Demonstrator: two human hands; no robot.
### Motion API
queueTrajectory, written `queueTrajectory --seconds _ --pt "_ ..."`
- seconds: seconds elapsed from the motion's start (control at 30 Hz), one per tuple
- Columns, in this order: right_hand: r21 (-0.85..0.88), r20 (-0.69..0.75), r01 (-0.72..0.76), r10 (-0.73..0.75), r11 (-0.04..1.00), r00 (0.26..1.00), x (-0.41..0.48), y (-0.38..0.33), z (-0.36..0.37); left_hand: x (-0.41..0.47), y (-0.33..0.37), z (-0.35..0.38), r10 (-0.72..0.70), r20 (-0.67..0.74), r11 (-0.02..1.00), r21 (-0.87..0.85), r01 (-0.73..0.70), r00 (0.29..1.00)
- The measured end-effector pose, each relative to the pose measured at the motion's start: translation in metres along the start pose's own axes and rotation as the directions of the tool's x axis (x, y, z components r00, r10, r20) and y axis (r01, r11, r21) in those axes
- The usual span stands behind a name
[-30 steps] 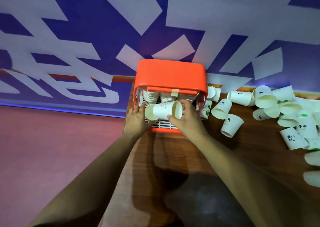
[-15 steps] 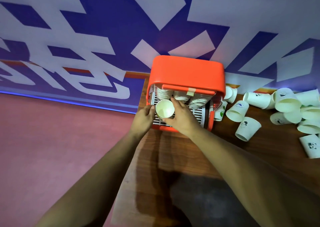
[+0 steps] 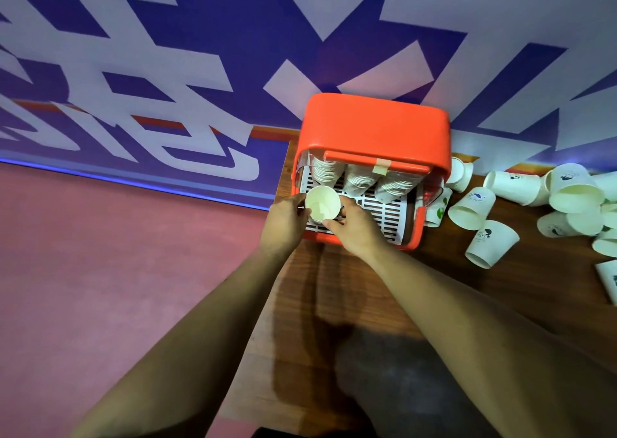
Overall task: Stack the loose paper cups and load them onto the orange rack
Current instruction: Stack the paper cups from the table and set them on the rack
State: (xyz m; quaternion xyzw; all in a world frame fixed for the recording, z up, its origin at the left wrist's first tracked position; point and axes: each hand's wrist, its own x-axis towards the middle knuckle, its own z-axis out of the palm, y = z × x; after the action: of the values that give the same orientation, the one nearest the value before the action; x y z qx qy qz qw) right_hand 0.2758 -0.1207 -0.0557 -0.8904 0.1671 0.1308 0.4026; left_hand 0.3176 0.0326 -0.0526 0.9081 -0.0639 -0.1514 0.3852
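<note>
The orange rack [image 3: 374, 127] stands at the far left end of the wooden table, its white slatted tray [image 3: 387, 210] showing in front. Three stacks of paper cups [image 3: 359, 179] stand along the back of the tray. A short stack of white cups [image 3: 322, 204] stands upright, mouth up, on the tray's front left corner. My left hand [image 3: 285, 220] holds its left side and my right hand [image 3: 354, 229] holds its right side. Loose cups [image 3: 492, 242] lie on the table to the right of the rack.
Several loose cups [image 3: 574, 192] are heaped at the right edge, some on their sides. The table's left edge [image 3: 280, 270] drops to a pink floor [image 3: 100, 270]. A blue and white patterned wall [image 3: 233, 54] rises directly behind the rack.
The cup stack lay on its side between my hands above the tray; it has been turned upright and set down at the tray's front left. The view has shifted left.
</note>
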Motion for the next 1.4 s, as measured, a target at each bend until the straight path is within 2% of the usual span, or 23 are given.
queueTrajectory --seconds 0.17,0.27,0.33,0.43,0.53,0.67,0.77,0.93,1.1,1.2,1.4 --pt "0.035 0.037 -0.027 0.026 0.999 0.999 -0.014 0.005 -0.011 -0.009 0.007 0.004 -0.035 -0.079 0.999 0.024 0.037 0.996" --pt "0.071 -0.004 -0.019 0.020 0.997 1.000 -0.037 0.013 -0.036 -0.020 0.028 0.005 -0.068 -0.207 0.996 -0.077 0.053 0.976" --pt "0.081 -0.047 0.010 -0.006 0.997 0.999 -0.063 0.030 -0.059 -0.032 0.049 0.013 -0.028 -0.213 0.991 -0.134 -0.001 0.977" --pt "0.040 -0.102 -0.016 0.020 0.999 0.995 -0.098 0.074 -0.099 -0.049 0.084 0.038 0.094 -0.111 0.982 -0.151 -0.110 0.989" --pt "0.013 -0.192 -0.167 0.166 0.986 0.967 -0.119 0.130 -0.147 -0.063 0.120 0.078 0.188 -0.002 0.973 -0.134 -0.187 0.982" --pt "-0.022 -0.295 -0.321 0.300 0.947 0.907 -0.125 0.187 -0.202 -0.062 0.167 0.132 0.231 0.101 0.969 -0.113 -0.220 0.968" --pt "0.034 -0.272 -0.401 0.394 0.915 0.878 -0.115 0.216 -0.219 -0.052 0.198 0.172 0.245 0.166 0.968 -0.089 -0.233 0.955" --pt "0.224 -0.118 -0.536 0.568 0.814 0.814 -0.093 0.236 -0.217 -0.018 0.232 0.222 0.177 0.273 0.981 0.031 -0.193 0.946" --pt "0.472 -0.029 -0.510 0.591 0.719 0.806 -0.070 0.257 -0.200 0.018 0.239 0.255 0.091 0.347 0.979 0.141 -0.148 0.934" --pt "0.541 -0.033 -0.508 0.620 0.671 0.784 -0.056 0.259 -0.198 0.023 0.231 0.268 0.077 0.384 0.968 0.191 -0.161 0.920" --pt "0.709 -0.029 -0.420 0.618 0.566 0.785 -0.054 0.262 -0.191 0.004 0.219 0.265 0.076 0.356 0.990 0.086 -0.113 0.931"
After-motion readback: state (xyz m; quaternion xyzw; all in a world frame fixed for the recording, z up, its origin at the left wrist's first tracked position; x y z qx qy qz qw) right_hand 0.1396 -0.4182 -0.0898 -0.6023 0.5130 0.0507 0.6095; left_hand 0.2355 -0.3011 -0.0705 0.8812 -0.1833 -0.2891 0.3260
